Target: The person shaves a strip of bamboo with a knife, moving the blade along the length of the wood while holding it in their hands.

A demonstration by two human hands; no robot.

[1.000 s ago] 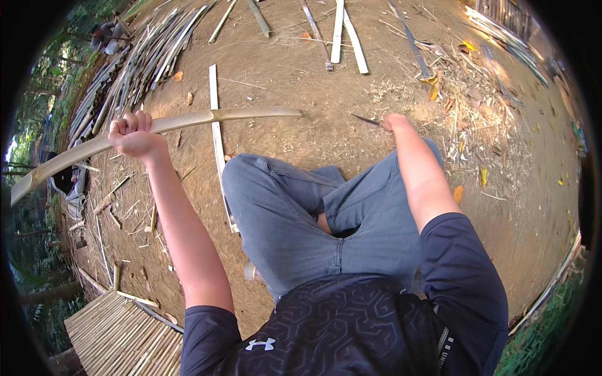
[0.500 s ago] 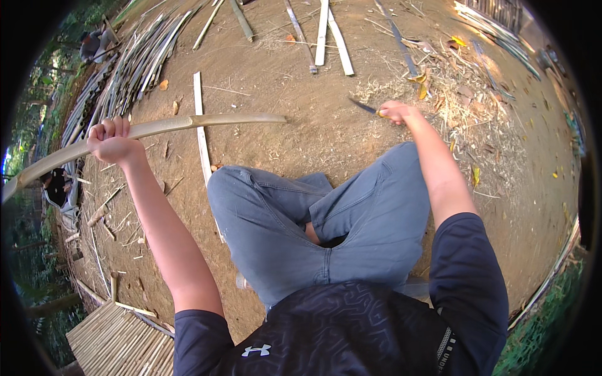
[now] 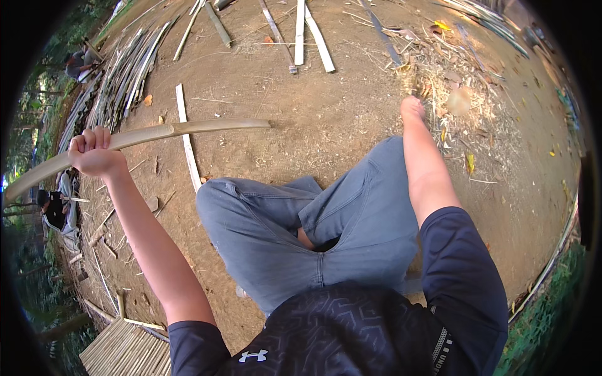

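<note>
My left hand [image 3: 94,150] is closed around a long, pale split bamboo strip [image 3: 172,130]. The strip runs from the left rim of the view to a free end in front of my knees, with a node partway along. Off to the right, beyond my right knee, my right hand [image 3: 412,109] is a closed fist low over a patch of shavings [image 3: 439,94]. The knife it gripped a moment ago is hidden or smeared; its blade cannot be made out. A blurred pale brown piece [image 3: 459,101] shows beside that fist.
A narrow bamboo slat [image 3: 185,131] lies on the dirt by my left knee. Several strips [image 3: 300,37] are at the far side. A large pile of strips [image 3: 128,75] stands far left, people beyond. A slatted bamboo platform [image 3: 128,351] is at lower left.
My right hand has moved farther away over the shavings, and the knife blade no longer shows distinctly. The left hand still grips the bamboo strip. The whole view has shifted slightly.
</note>
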